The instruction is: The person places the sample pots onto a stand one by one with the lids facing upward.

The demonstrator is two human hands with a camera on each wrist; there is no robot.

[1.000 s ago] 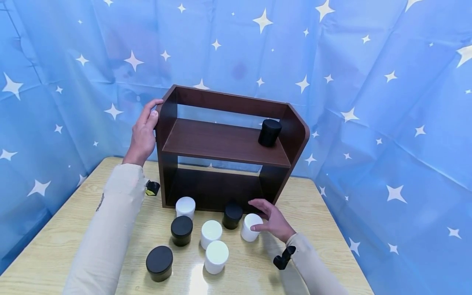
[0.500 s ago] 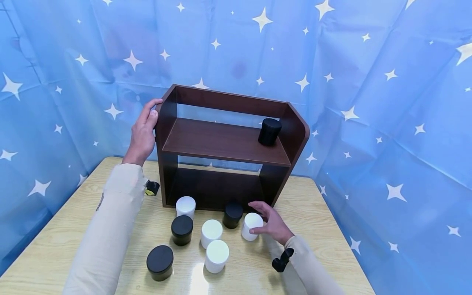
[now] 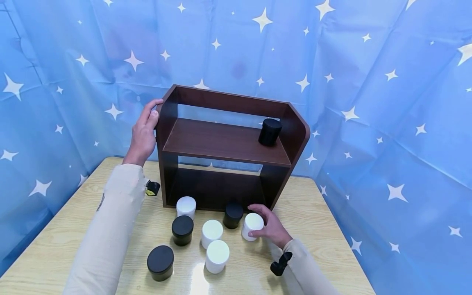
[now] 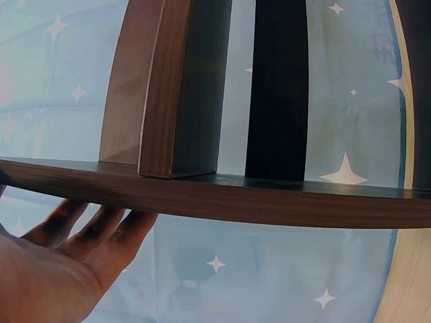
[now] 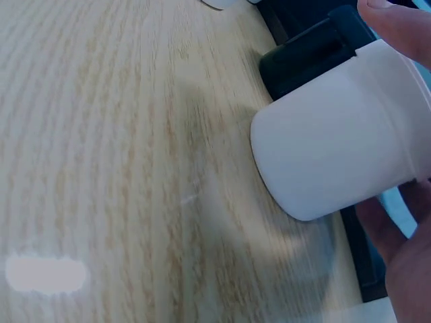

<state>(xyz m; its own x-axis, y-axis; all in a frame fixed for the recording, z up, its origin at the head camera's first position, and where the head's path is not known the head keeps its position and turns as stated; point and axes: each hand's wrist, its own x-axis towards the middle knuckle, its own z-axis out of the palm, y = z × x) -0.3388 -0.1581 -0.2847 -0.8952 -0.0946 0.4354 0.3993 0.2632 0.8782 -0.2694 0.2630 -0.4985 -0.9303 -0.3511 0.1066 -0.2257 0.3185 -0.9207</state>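
Note:
A dark brown two-tier shelf (image 3: 226, 141) stands at the back of the table. My left hand (image 3: 143, 133) rests against the outer side of its left panel, near the top; in the left wrist view the fingers (image 4: 124, 245) meet the outer face of that panel (image 4: 283, 205). At the front right of the shelf, my right hand (image 3: 272, 226) holds a white lidded jar (image 3: 253, 227), thumb in front and fingers behind. The right wrist view has this white jar (image 5: 333, 138) tilted across the picture, partly covered by the hand at the right edge.
On the upper tier, at the right, stands a black jar (image 3: 270, 132). Before the shelf are black jars (image 3: 233, 216) (image 3: 182, 231) (image 3: 160, 264) and white jars (image 3: 186, 206) (image 3: 212, 234) (image 3: 217, 257). A blue star-print curtain (image 3: 236, 49) hangs behind the wooden table (image 3: 317, 237).
My right hand has shifted slightly toward me and closed in around the white jar. The left hand, the shelf and the other jars look unmoved.

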